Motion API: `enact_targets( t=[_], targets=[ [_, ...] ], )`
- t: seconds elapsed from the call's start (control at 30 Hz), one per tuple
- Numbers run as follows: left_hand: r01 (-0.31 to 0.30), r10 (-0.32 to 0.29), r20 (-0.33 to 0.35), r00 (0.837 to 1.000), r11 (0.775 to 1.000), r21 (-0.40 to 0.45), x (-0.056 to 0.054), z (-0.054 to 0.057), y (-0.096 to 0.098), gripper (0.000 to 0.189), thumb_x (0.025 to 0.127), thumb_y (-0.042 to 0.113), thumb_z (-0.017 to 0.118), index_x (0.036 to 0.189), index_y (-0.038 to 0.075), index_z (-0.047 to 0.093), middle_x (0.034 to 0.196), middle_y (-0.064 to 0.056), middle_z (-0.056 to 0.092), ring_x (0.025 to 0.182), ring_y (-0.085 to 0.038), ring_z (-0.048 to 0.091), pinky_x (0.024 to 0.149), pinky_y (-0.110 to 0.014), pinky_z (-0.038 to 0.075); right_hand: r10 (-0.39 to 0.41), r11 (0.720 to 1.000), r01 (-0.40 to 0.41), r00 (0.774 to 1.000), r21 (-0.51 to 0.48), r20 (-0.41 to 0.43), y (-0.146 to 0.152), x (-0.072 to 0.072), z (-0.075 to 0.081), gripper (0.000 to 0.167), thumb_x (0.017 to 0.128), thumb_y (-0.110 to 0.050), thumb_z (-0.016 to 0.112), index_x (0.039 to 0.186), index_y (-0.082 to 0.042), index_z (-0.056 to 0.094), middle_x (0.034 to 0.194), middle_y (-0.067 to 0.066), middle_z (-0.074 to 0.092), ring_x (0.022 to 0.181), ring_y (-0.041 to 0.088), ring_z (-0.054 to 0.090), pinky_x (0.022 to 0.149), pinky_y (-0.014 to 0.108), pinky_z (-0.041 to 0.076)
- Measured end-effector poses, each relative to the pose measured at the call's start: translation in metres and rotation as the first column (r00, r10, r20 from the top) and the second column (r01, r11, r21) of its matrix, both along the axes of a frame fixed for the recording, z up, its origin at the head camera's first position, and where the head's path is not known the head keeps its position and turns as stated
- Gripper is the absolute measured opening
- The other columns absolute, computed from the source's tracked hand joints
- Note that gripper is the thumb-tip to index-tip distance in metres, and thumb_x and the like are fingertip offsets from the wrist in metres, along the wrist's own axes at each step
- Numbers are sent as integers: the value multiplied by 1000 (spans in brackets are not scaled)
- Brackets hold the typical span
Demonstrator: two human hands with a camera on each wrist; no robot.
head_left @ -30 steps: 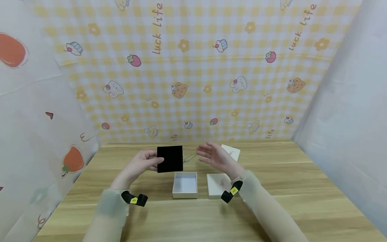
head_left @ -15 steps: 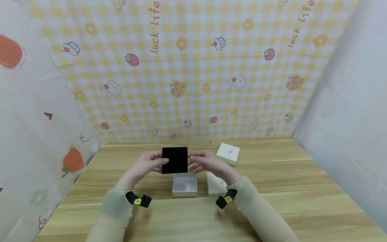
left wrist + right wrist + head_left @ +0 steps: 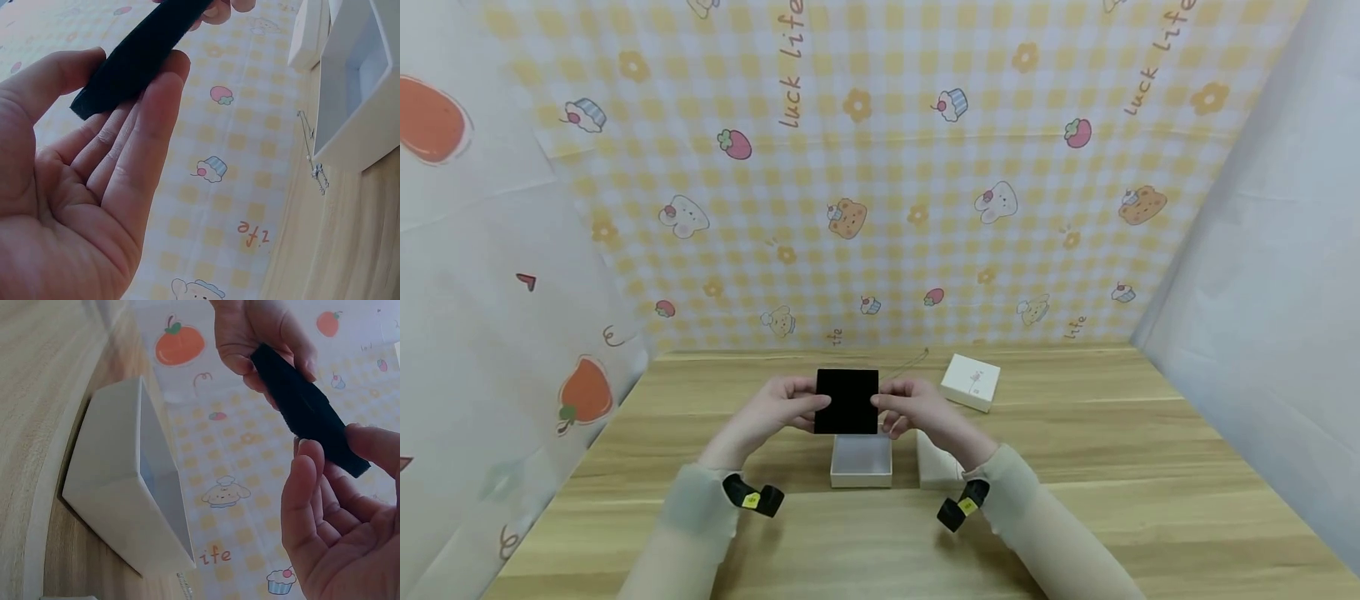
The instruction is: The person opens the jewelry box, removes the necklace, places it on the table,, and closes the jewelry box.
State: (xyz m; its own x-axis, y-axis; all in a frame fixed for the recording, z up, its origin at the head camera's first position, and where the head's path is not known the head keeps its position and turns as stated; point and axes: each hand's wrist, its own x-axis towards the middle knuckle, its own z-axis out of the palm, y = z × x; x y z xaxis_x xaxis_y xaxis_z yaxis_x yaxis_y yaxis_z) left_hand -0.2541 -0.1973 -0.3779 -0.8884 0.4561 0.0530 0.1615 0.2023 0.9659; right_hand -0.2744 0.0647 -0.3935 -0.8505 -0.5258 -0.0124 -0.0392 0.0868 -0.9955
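Note:
A square black foam pad, the kind that lines a jewelry box, is held up in front of me with its flat face toward the head camera. My left hand pinches its left edge between thumb and fingers. At the opposite edge, my right hand pinches it the same way. Seen edge-on in the right wrist view, the pad is thick and fuzzy. Just below it, an open white box stands on the table. A thin silver chain necklace lies on the wood behind, partly hidden in the head view.
Right of the open box lies a flat white lid, half covered by my right hand. Another white box with a small pink print sits farther back on the wooden table. A checked cloth hangs behind the table.
The pad and my left hand have shifted to the right. My right hand, earlier open and apart near the necklace, has come down to the pad and taken its right edge.

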Motion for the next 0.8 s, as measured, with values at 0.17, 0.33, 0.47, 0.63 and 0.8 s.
enact_targets(
  t=[0.17, 0.33, 0.47, 0.63, 0.8],
  targets=[
    [-9, 8, 28, 1000, 999, 39, 0, -3, -2, 38, 96, 17, 60, 118, -14, 57, 98, -13, 70, 82, -22, 68, 76, -39, 57, -18, 1000, 18, 1000, 1, 3, 4, -1, -3, 29, 95, -18, 60, 109, 7, 61, 90, 8, 61, 64, 16, 63, 57, 29, 55],
    [5, -6, 27, 1000, 999, 43, -2, -2, -6, 45, 97, 18, 59, 126, -14, 52, 108, -18, 68, 90, -26, 68, 79, -39, 57, -3, 1000, 3, 1000, 15, -2, 9, -6, 0, 29, 95, -20, 60, 108, 6, 61, 87, 6, 60, 66, 16, 62, 58, 29, 55],
    [43, -44, -18, 999, 999, -15, -4, -2, -12, 52, 97, 20, 60, 138, -7, 44, 129, -22, 57, 112, -34, 60, 90, -42, 52, -13, 999, 13, 1000, 41, -13, 14, -10, 3, 31, 95, -21, 60, 110, 7, 61, 86, 6, 60, 66, 15, 62, 60, 29, 55],
    [133, -147, -77, 986, 977, -165, -5, -7, -15, 77, 90, 21, 69, 150, -2, 25, 150, -22, 34, 137, -38, 33, 108, -53, 31, -33, 999, 33, 999, 36, -5, 20, -13, 5, 25, 95, -20, 59, 103, 3, 63, 84, 5, 60, 64, 16, 61, 59, 30, 54],
    [182, -207, -57, 977, 939, -293, -6, -19, -10, 92, 83, 24, 77, 151, 1, 20, 155, -21, 23, 142, -39, 20, 110, -60, 20, -57, 998, 56, 998, 11, 34, 22, -15, 4, 23, 94, -22, 61, 99, 0, 62, 84, 4, 59, 64, 16, 61, 58, 29, 54]
  ],
)
